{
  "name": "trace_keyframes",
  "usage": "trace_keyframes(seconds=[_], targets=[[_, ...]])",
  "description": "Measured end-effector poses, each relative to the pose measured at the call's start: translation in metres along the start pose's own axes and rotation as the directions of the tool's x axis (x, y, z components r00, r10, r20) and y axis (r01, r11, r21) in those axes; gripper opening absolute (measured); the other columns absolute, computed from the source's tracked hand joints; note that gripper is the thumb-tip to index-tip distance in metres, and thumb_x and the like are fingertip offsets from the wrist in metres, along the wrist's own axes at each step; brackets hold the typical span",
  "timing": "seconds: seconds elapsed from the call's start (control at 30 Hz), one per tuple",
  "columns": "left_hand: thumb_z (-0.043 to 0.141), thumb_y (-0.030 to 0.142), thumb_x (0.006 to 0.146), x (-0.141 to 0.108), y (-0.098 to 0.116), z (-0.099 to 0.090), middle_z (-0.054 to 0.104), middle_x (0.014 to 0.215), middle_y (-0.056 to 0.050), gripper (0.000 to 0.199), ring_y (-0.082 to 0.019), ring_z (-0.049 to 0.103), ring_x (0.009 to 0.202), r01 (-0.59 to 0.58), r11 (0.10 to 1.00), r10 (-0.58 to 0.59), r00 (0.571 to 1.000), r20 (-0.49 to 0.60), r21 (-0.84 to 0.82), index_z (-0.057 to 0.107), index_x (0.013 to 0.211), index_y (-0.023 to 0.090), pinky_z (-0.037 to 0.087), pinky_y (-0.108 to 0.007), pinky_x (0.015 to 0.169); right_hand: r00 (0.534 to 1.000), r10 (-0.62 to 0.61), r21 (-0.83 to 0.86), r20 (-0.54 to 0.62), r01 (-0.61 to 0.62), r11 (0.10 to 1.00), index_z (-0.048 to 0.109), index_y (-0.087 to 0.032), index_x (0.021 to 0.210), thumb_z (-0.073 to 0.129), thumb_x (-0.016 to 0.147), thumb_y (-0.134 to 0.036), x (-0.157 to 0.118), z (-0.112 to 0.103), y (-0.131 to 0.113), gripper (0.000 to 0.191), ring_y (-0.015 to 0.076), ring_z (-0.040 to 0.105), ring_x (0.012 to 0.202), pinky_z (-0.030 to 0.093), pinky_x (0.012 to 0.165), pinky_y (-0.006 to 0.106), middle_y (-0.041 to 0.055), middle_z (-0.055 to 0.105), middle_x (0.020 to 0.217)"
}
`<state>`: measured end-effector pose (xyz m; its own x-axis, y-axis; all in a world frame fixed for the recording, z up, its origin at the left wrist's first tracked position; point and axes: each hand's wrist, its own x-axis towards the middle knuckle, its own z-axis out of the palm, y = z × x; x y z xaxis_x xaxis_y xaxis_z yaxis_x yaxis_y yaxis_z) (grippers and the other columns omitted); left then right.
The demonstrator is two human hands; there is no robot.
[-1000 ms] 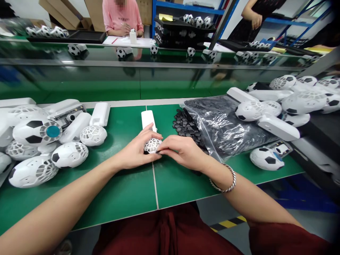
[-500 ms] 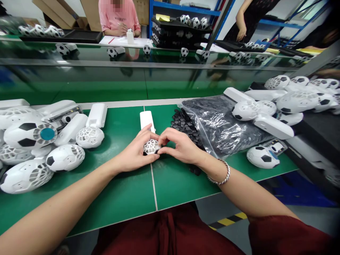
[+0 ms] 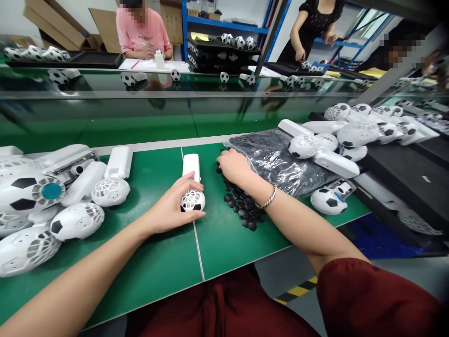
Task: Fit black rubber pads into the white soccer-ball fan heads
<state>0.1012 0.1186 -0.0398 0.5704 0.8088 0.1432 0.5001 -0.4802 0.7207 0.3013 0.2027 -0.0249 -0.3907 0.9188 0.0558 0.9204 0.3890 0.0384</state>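
A white, soccer-ball-patterned plastic housing (image 3: 192, 201) with a lattice top lies on the green bench, its white rectangular arm (image 3: 191, 166) pointing away from me. Around the ball part curl the fingers and thumb of my left hand (image 3: 171, 203), closed on it from the left. To the right, my right hand (image 3: 234, 164) reaches into a heap of small black pentagon-like pieces (image 3: 242, 204). Its fingers are bent down and together at the far end of the heap; whatever is between the fingertips is hidden. Behind that wrist lies a clear plastic bag (image 3: 280, 159) full of black pieces.
Similar white housings (image 3: 77, 220) are piled at the left, and more (image 3: 358, 133) at the right beside black trays (image 3: 396, 164). One housing with open electronics (image 3: 329, 201) sits near the right edge. Across a conveyor (image 3: 140, 110), a person in pink (image 3: 142, 32) sits working.
My right hand has left the ball housing and moved right, onto the heap of black pieces. My left hand stays around the housing. The camera view has shifted slightly.
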Motion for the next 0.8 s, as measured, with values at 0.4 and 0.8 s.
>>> trace_keyframes(seconds=[0.4, 0.8], targets=[[0.067, 0.031, 0.063, -0.013, -0.001, -0.018, 0.038, 0.112, -0.006, 0.05, -0.027, 0.04, 0.115, 0.209, 0.978, -0.208, 0.978, -0.028, 0.022, 0.05, 0.11, 0.024, 0.029, -0.048, 0.103, 0.977, -0.214, 0.287, -0.004, 0.206, 0.935, 0.062, -0.017, 0.089, 0.058, 0.08, -0.017, -0.02, -0.003, -0.001, 0.01, 0.0135, 0.059, 0.071, 0.044, 0.064, 0.023, 0.0026, 0.065, 0.078], [0.053, 0.013, 0.064, -0.02, 0.001, -0.02, 0.044, 0.116, -0.003, 0.049, -0.021, 0.047, 0.108, 0.156, 0.987, -0.155, 0.988, 0.026, -0.04, 0.047, 0.112, 0.024, 0.038, -0.034, 0.095, 0.941, -0.337, 0.864, -0.042, 0.204, 0.46, 0.05, -0.016, 0.101, 0.048, 0.085, -0.016, -0.056, -0.002, -0.032, 0.016, 0.0118, 0.064, 0.074, 0.049, 0.071, 0.025, 0.0022, 0.067, 0.081]])
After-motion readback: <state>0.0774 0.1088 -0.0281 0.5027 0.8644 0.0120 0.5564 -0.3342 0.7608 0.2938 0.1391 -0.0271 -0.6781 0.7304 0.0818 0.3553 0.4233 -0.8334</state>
